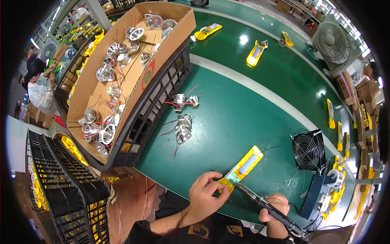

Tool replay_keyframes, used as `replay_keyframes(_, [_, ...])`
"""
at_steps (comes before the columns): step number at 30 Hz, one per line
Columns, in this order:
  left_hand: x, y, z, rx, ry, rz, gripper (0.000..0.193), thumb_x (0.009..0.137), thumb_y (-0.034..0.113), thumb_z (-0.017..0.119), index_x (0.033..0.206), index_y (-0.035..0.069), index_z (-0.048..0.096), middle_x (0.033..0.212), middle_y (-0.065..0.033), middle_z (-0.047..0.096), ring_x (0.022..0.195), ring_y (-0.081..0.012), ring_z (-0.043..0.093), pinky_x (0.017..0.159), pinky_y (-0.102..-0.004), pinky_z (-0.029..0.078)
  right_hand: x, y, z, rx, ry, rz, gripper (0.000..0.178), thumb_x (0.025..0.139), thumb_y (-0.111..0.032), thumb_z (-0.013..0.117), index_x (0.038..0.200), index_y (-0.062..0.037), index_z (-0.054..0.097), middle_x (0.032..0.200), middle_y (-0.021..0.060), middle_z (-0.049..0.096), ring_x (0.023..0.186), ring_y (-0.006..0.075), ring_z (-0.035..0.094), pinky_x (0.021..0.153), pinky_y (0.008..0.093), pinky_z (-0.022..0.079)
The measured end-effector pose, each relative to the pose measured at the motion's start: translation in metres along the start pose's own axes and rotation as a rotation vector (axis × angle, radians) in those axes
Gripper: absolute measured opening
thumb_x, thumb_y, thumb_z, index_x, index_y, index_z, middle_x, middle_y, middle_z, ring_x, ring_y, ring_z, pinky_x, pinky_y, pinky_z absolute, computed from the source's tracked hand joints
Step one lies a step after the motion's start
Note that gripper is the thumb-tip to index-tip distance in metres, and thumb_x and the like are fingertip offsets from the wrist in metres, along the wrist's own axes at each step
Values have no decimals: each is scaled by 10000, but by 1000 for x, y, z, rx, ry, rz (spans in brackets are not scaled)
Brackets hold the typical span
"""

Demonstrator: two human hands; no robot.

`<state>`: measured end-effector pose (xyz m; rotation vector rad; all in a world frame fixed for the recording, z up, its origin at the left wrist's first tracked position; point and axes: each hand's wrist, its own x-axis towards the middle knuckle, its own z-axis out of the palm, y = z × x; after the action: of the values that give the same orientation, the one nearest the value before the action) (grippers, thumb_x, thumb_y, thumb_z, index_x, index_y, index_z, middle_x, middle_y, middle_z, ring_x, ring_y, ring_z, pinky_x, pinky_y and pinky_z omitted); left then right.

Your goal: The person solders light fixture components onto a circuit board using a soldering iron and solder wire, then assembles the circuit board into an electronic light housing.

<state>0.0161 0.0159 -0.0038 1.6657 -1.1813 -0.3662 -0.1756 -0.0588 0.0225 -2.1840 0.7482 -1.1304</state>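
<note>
A yellow lamp housing [254, 153] lies on the green bench in front of me, holding a blue-wrapped cell [247, 164] and a small green circuit board [232, 177]. My left hand [205, 197] is closed at its near end, fingertips against the edge; the thumb and fingers partly hide that end. In my right hand [277, 207] is a soldering iron [260, 201], gripped by its dark handle. Its tip is at the circuit board, close to my left fingers; whether it touches cannot be made out. Thin wires stick out beside the housing.
At left, a cardboard tray [140, 87] of reflector lamps with red wires rests on a black crate [162, 87]. Loose reflectors [183, 129] lie beside it. A small black fan [307, 150] and soldering station [315, 195] stand right. Yellow housings [256, 53] dot the green conveyor beyond.
</note>
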Motion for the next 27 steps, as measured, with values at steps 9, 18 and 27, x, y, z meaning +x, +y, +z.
replay_keyframes(9, [4, -2, 2, 16, -19, -22, 128, 563, -3, 670, 593, 29, 550, 882, -71, 548, 495, -125, 482, 464, -237, 418, 3, 10, 9, 1, -16, -18, 309, 681, -258, 618, 533, -5, 522, 485, 69, 507, 411, 210, 515, 458, 281, 464])
replay_keyframes(18, [5, 0, 1, 38, -27, -17, 129, 559, -9, 667, 590, 29, 548, 887, -75, 547, 494, -126, 490, 463, -237, 426, 0, 12, 13, 8, -40, 6, 272, 678, -231, 629, 549, -8, 542, 495, 70, 513, 420, 208, 522, 444, 282, 460])
replay_keyframes(27, [6, 0, 2, 32, -39, -29, 132, 559, -10, 666, 590, 31, 544, 889, -72, 546, 499, -125, 496, 462, -237, 428, 3, 12, 11, -23, -86, -7, 264, 682, -232, 632, 577, -5, 549, 504, 74, 516, 420, 208, 520, 441, 278, 457])
